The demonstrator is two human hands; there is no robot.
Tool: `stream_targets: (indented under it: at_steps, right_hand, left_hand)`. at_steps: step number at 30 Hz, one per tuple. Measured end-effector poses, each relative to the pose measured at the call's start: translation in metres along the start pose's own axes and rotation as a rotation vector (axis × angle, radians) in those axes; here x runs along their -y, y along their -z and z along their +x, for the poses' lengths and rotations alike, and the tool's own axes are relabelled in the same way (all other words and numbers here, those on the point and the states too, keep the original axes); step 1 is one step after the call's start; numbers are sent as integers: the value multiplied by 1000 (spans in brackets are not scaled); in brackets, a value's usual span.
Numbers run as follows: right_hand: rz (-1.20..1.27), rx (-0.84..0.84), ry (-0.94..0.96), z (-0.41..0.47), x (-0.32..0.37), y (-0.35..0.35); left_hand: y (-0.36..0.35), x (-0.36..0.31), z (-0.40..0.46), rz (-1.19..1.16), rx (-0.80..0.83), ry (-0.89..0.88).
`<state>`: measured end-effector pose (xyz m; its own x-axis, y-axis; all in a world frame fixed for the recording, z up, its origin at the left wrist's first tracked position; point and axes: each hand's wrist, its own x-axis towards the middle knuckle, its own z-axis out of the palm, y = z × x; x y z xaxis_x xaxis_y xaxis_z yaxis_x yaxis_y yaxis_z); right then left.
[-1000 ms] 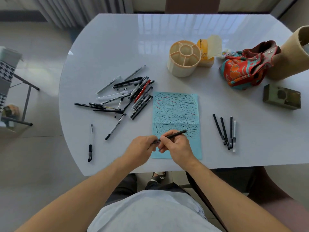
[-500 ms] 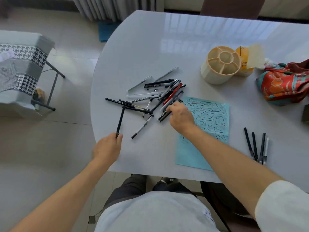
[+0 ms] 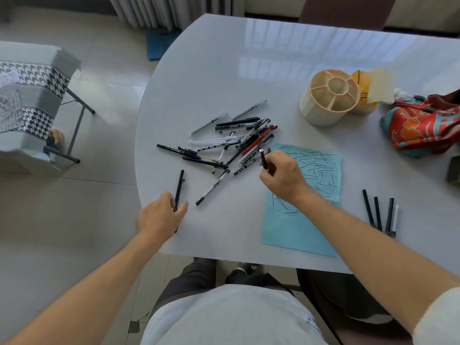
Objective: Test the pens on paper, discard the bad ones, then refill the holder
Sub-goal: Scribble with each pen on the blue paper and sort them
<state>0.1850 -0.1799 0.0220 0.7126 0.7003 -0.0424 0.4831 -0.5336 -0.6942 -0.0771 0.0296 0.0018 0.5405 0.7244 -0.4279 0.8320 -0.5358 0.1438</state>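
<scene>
At nine o'clock, left hand (image 3: 160,215) is now laying its black pen (image 3: 178,189) down, fingers loosening; right hand (image 3: 281,174) is pinching a newly lifted pen (image 3: 263,159).

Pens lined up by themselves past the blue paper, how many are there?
4, side by side on the table right of the blue paper: three dark pens, then a white one.
</scene>
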Motion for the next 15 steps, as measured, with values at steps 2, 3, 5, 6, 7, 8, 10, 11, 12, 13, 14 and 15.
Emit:
stream_targets:
  at_steps: [2, 3, 5, 6, 7, 8, 10, 11, 12, 13, 14, 15]
  right_hand:
    - [324, -83, -249, -26, 5, 9]
    - [481, -108, -356, -40, 6, 12]
    - [726, -137, -497, -70, 5, 14]
    - [796, -144, -533, -84, 4, 15]
    - [841, -147, -554, -97, 2, 15]
    - [871, -151, -571, -110, 0, 16]
    - [903, -162, -610, -133, -6, 17]
    - [907, -170, -629, -143, -10, 17]
    - [903, -178, -643, -153, -14, 19]
    - [896, -185, -651, -161, -18, 20]
    - [894, -198, -658, -169, -22, 22]
    - [905, -219, -670, -176, -26, 23]
  left_hand:
    - [-1, -27, -7, -170, -29, -200]
    - [-2, -45, -11, -249, -8, -298]
    - [-6, -86, -20, -386, 147, -477]
    - [-9, -105, -25, -434, 262, -543]
    - [-13, -123, -31, -457, 370, -588]
    - [-18, -138, -37, -455, 451, -627]
    - [-30, -160, -47, -415, 519, -691]
    - [-35, -167, -50, -391, 527, -709]
    - [-39, -172, -53, -365, 523, -726]
    - [-43, -174, -57, -328, 509, -749]
    - [-47, -177, -60, -278, 483, -784]
    - [-51, -180, -65, -220, 441, -829]
